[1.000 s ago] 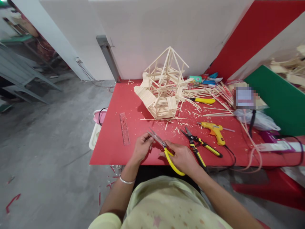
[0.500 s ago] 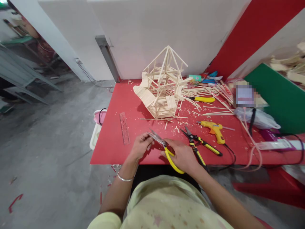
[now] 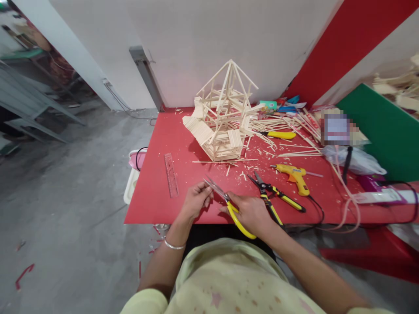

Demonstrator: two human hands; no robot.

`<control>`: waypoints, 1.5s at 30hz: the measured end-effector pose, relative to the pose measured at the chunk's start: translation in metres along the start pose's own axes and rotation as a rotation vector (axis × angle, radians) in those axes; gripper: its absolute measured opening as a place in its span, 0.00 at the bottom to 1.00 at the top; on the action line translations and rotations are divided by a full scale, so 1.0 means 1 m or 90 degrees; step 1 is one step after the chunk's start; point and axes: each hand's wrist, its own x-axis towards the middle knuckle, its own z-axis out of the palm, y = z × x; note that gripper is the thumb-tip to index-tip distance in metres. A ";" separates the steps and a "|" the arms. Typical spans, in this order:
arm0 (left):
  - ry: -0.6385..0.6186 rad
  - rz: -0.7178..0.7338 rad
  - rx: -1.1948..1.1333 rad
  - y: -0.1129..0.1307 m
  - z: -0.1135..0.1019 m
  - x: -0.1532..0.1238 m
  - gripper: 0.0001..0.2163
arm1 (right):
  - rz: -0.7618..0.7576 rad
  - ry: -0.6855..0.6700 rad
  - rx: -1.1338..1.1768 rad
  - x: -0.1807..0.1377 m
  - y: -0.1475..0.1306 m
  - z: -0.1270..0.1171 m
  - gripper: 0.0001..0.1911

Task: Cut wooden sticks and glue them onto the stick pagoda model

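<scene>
In my right hand (image 3: pixel 250 211) are yellow-handled scissors (image 3: pixel 238 224), their metal blades pointing up and left, a little apart. My left hand (image 3: pixel 196 199) is closed in a pinch beside the blade tips; whatever its fingers hold is too small to make out. Beyond both hands stands a model house frame (image 3: pixel 222 117) built of thin wooden sticks, with a pointed top and slatted side panels. One loose wooden stick (image 3: pixel 203 162) lies along the model's front edge. A clear ruler (image 3: pixel 171 175) lies left of my hands.
Right of my hands lie black-and-yellow cutters (image 3: pixel 268 192) and a yellow glue gun (image 3: pixel 296 178) with its cord. Behind them are a yellow-handled tool (image 3: pixel 279 135), piled sticks (image 3: pixel 278 124) and a plastic bag (image 3: pixel 353 161). Wood scraps dot the red table (image 3: pixel 149 192); a green board (image 3: pixel 379 131) leans at right.
The scissor blades have shifted slightly by my left fingertips. Both hands keep nearly the same place, and the model has not moved.
</scene>
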 end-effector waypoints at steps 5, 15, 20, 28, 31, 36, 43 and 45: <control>0.002 -0.003 -0.008 0.004 0.002 -0.002 0.15 | 0.002 -0.005 -0.004 -0.001 -0.003 -0.002 0.27; -0.036 -0.009 -0.024 0.020 -0.006 -0.008 0.16 | -0.046 0.041 0.039 0.004 -0.003 -0.013 0.29; -0.081 -0.053 -0.072 0.023 -0.004 -0.010 0.16 | -0.072 0.084 0.041 0.002 0.002 0.004 0.30; -0.023 -0.023 -0.104 0.018 -0.001 -0.005 0.17 | 0.042 0.108 0.011 0.002 0.008 0.002 0.26; -0.011 -0.015 -0.078 0.016 -0.002 -0.003 0.16 | 0.040 0.067 0.043 0.002 0.004 -0.009 0.28; 0.028 -0.001 -0.038 0.015 -0.002 -0.002 0.16 | -0.007 0.011 0.071 0.002 -0.004 -0.018 0.30; 0.002 0.004 0.032 0.016 -0.003 0.000 0.15 | -0.004 0.009 0.075 0.002 -0.002 -0.017 0.28; 0.008 0.009 0.040 0.016 -0.002 0.001 0.15 | 0.000 0.019 0.072 0.002 -0.001 -0.015 0.29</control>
